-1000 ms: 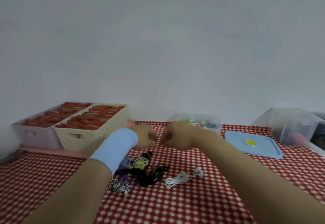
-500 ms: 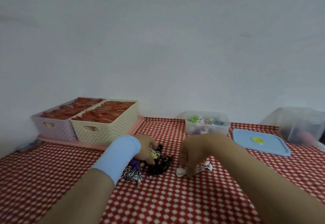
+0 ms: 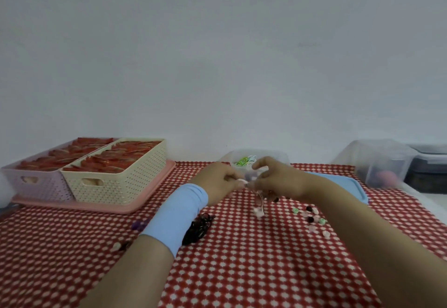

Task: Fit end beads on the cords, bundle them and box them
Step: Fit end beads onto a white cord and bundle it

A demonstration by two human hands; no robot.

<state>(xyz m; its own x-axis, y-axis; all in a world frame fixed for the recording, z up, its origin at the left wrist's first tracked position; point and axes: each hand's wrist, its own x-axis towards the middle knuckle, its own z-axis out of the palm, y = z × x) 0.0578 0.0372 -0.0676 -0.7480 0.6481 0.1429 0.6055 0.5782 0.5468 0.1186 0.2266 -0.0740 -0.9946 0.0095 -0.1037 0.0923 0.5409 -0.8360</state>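
Observation:
My left hand (image 3: 219, 182) and my right hand (image 3: 278, 180) meet above the checked cloth, both pinching a thin pale pink cord (image 3: 260, 199). A small white bead (image 3: 243, 181) sits between the fingertips. The cord hangs down to a pink bead end (image 3: 258, 211) near the cloth. Loose beads (image 3: 312, 218) in pink, green and dark colours lie scattered to the right. A black cord bundle (image 3: 199, 228) lies by my left wrist, which wears a light blue band. A purple cord (image 3: 139, 225) shows left of the wrist. A clear box (image 3: 280, 156) with coloured cords stands behind my hands.
Two perforated baskets, cream (image 3: 121, 184) and lilac (image 3: 36, 186), hold red items on a pink tray (image 3: 150, 196) at the back left. A blue lid (image 3: 358, 186) lies to the right. A clear tub (image 3: 377, 160) and a dark bin (image 3: 428, 169) stand at the far right by the wall.
My hands have risen off the cord pile and come together on a pink cord. Loose beads now show on the cloth to the right. The view has shifted.

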